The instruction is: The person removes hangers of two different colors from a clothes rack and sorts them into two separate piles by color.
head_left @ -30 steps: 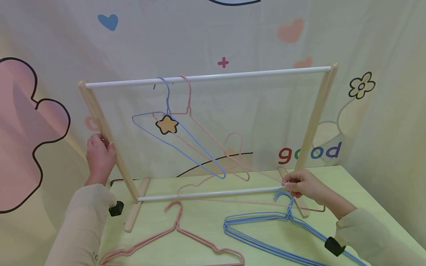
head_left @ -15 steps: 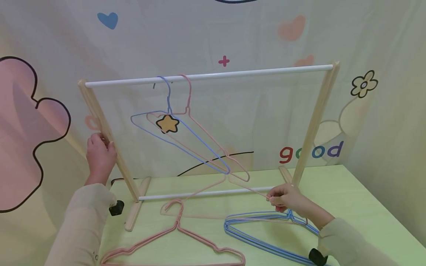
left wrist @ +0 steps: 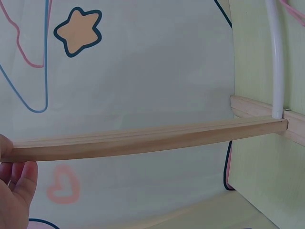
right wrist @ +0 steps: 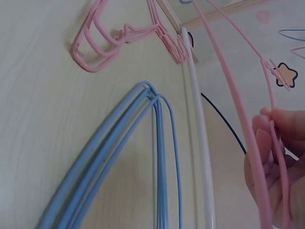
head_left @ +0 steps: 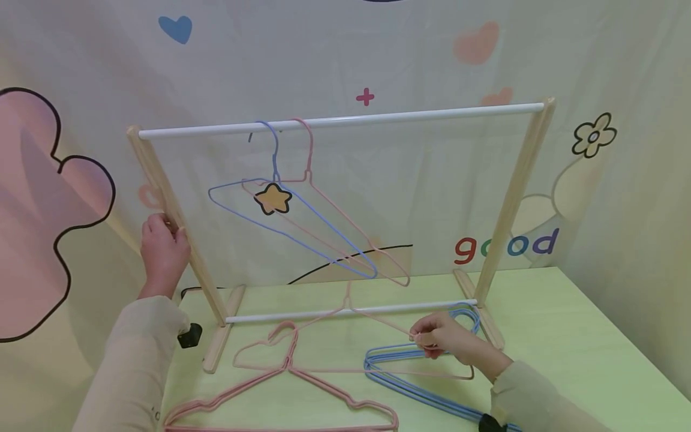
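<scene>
My left hand [head_left: 164, 252] grips the left wooden upright [left wrist: 143, 143] of a small clothes rack. With thumb and fingertips, my right hand [head_left: 448, 336] pinches a thin pink hanger [right wrist: 237, 102] by its right shoulder. That hanger is held in front of the lower white bar, over the table's hangers, its hook end pointing up. On the top white bar [head_left: 410, 117] hang a blue hanger [head_left: 276, 156] and, right of it, another pink hanger [head_left: 310, 150]. Both are turned at an angle to the bar.
A pink hanger stack [head_left: 322, 386] lies at the table's front left. Several blue hangers [head_left: 369, 361] lie bunched at the right, partly behind my right hand. The lower white bar [head_left: 302, 315] joins the rack's wooden feet. A printed curtain [head_left: 432, 180] stands behind.
My right hand has moved left and down toward me, carrying the pink hanger from beside the right upright to in front of the lower bar. The left hand keeps its grip.
</scene>
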A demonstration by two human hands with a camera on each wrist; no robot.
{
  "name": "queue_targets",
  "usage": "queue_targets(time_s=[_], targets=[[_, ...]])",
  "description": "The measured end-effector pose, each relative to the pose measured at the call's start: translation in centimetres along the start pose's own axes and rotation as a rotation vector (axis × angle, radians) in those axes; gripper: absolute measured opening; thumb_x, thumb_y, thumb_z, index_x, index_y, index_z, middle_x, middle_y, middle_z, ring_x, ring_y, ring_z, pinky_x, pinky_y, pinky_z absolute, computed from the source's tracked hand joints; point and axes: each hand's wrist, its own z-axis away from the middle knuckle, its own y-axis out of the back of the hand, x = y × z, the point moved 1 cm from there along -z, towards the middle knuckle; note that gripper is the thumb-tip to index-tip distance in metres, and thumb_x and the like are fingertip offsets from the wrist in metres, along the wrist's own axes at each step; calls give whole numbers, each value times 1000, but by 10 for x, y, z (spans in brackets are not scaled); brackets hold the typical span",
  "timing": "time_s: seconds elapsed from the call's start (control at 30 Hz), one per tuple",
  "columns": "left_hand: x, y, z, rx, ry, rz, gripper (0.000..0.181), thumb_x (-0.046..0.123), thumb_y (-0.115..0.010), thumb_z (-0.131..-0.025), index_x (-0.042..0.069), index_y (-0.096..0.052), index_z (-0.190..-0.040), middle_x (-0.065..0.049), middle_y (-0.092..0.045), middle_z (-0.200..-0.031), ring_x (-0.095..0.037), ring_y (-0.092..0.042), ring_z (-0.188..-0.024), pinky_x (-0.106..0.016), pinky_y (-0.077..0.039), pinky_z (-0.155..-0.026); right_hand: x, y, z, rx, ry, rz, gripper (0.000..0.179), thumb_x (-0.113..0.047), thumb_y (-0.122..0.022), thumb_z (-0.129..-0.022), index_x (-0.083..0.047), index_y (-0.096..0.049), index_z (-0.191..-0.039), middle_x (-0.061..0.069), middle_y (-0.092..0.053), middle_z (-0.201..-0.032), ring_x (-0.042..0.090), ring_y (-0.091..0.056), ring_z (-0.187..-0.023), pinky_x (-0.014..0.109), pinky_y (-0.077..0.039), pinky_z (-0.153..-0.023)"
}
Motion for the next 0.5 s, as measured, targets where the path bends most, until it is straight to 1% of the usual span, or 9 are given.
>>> queue_targets(time_s=[0.3,0.5], targets=[[-1,-1,-1,0,6,-5,32,13,-42,-90,-5,-36,-116,-25,-41,-109,-40,-43,-97,-50,-38,-84,10,-35,-18,-38,-12,-51,20,-7,-54,-83,12,-56,-89,-2,-47,-56,9,-46,-47,21,-39,-45],[-1,-1,-1,-7,16,-12,33,13,-41,-90,-5,-35,-117,-25,-40,-110,-40,-43,-97,-49,-39,-84,11,-58,-28,-56,-16,-90,24,-6,-54,-82,16,-55,-91,-1,-48,-55,9,-43,-46,22,-38,-45]])
